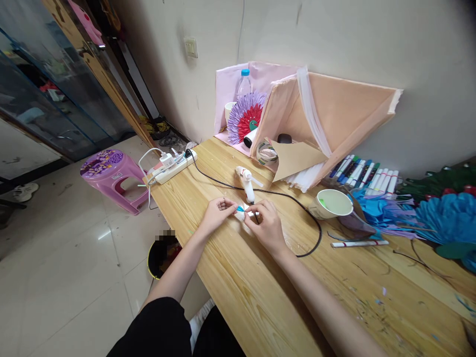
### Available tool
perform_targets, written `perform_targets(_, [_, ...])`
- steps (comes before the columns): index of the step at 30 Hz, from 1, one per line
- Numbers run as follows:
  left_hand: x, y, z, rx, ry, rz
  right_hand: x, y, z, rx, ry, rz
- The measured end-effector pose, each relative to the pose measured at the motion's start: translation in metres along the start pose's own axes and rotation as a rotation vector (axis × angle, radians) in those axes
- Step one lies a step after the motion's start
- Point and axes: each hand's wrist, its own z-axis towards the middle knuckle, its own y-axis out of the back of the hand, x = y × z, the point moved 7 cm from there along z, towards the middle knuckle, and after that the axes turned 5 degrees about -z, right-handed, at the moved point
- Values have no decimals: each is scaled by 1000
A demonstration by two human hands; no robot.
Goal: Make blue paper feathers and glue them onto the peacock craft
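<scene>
Between my two hands, above the wooden table (238, 277), is a small blue piece that looks like paper (240, 208). My left hand (219, 213) pinches its left end between thumb and finger. At its other end the thumb and forefinger of my right hand (266, 223) are pressed together. A white hot glue gun (246, 183) stands just beyond my hands, its black cord (293, 194) looping round to the right. Something white lies under my fingertips, mostly hidden by them.
A power strip (174, 167) with plugs lies at the table's left edge. Pink and peach boards (345, 99) lean by the wall. To the right are a paper cup (330, 204), several markers (357, 171) and blue paper flowers (446, 213). A pink stool (119, 178) and a bin (163, 258) stand on the floor.
</scene>
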Motion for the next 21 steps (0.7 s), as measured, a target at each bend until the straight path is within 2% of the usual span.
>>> perform_targets(3, [-1,3,1,-20,-16,-18,-7,2,0,7,-93,62])
perform_targets(6, [-8,5,-1,-20,-78,-36,-21,3,0,28,-292,188])
perform_targets(10, [-21,-4,-8,56,-205,49,-36,-6,-3,196,-602,394])
perform_targets(13, [-28,-8,-12,66,-294,152,-38,-13,-9,336,-751,486])
perform_targets(16, [-30,-6,-12,36,-321,203,-36,-17,-13,415,-833,546])
perform_targets(21, [-26,-5,-11,21,-301,225,-37,-17,-14,416,-845,574])
